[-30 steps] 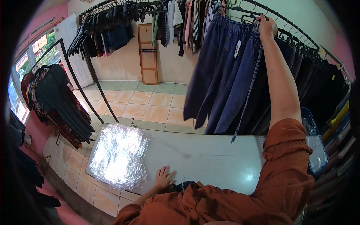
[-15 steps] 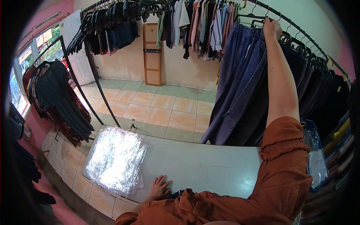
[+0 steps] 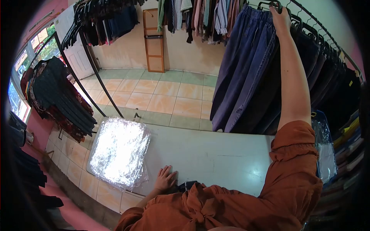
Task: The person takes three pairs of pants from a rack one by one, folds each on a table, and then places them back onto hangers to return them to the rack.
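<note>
Blue trousers (image 3: pixel 243 69) by right hand (image 3: pixel 281 18); grip unclear.

Room above tabletop (image 3: pixel 208 154) — plastic stack (image 3: pixel 120 151) left, jeans (image 3: pixel 244 69) blocking right

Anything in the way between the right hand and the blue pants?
Nothing visible: the right hand is up at the top of the blue pants. Dark clothes hang to the right, not between.

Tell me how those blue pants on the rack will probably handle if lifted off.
The blue pants would likely stay floppy, since their legs fall in loose folds. They may swing, as they hang from the waistband. The long, wide legs suggest some weight.
</note>
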A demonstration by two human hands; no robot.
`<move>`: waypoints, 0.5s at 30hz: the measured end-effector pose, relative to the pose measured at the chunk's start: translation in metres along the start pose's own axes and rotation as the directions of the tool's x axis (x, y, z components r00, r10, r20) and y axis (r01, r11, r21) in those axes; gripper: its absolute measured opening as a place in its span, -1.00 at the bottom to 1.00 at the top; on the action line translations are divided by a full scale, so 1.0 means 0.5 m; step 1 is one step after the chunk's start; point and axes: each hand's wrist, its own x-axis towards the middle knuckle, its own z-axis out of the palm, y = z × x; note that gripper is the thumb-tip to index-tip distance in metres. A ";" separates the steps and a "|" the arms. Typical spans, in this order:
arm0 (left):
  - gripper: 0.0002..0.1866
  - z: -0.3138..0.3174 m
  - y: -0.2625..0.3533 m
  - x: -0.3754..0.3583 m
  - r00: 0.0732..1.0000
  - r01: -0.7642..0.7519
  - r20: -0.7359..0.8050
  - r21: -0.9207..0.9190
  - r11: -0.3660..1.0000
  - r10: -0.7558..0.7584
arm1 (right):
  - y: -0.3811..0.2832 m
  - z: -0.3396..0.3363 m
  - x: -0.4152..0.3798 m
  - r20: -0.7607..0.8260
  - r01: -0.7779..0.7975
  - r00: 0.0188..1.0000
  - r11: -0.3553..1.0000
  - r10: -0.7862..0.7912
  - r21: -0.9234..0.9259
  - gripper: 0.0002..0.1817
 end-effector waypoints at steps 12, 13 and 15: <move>-0.47 -0.018 0.003 0.006 0.999 -0.026 0.023 0.004 1.000 0.026 | 0.213 -0.038 -0.798 0.613 -0.298 0.717 0.940 0.334 -0.163 -0.49; -0.47 -0.021 0.006 0.005 1.000 -0.015 0.021 -0.009 1.000 0.016 | 0.248 -0.061 -0.904 0.603 -0.262 0.749 0.959 0.272 -0.107 -0.43; -0.47 -0.022 0.010 0.006 0.999 -0.019 0.038 -0.006 1.000 0.019 | 0.264 -0.149 -1.075 0.696 -0.035 0.503 0.817 0.512 -0.576 -0.27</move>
